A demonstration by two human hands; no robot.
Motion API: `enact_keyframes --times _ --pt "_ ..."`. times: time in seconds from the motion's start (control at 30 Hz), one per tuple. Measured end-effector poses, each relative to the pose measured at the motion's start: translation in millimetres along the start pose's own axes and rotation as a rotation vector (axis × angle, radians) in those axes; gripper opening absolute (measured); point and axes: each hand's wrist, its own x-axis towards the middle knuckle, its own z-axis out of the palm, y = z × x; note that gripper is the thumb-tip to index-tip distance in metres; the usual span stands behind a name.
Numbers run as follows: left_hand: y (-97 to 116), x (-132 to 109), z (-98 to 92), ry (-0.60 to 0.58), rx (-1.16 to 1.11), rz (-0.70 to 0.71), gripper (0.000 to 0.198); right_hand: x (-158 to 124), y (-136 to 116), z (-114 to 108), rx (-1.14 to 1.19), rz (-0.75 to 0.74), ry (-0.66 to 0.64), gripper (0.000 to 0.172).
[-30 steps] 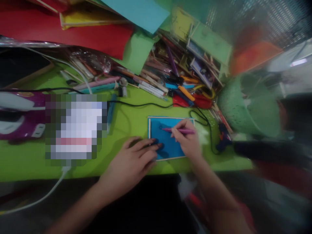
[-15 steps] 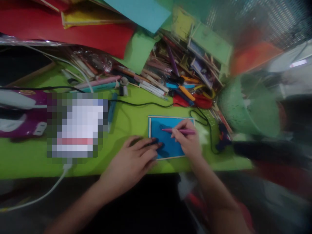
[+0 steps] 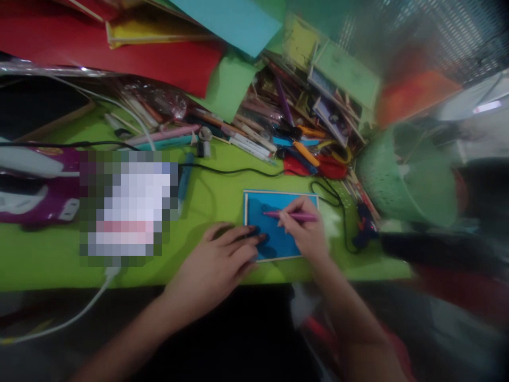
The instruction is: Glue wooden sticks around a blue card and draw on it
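A blue card [image 3: 274,244] edged with thin pale sticks lies on the green tabletop. My right hand [image 3: 305,228] grips a purple pen [image 3: 304,217], its tip on or just over the card's upper left part. A small dark curled line [image 3: 264,207] shows on the blue near the tip. My left hand [image 3: 225,257] lies flat with fingers stretched, their tips on the card's lower left edge.
A blurred-out phone [image 3: 131,201] with a white cable lies left. Behind are markers [image 3: 250,146], orange-handled pliers [image 3: 305,153] and coloured sheets [image 3: 170,63]. At right stand a green basket [image 3: 397,175] and a glue gun [image 3: 363,228] with a black cord.
The pen tip has shifted slightly down, and the small curled line near it looks a little fuller. My left hand stays in place on the card.
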Motion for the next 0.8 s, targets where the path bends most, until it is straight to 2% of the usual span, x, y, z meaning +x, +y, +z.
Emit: enact_keyframes --times 0.53,0.8 --pt "-0.3 0.4 -0.6 -0.003 0.0 0.006 0.021 0.4 0.6 3.6 -0.006 0.01 0.0 0.021" --pt "-0.1 1.1 -1.3 0.017 0.003 0.018 0.023 1.9 -2.2 6.6 0.013 -0.012 0.007 0.015"
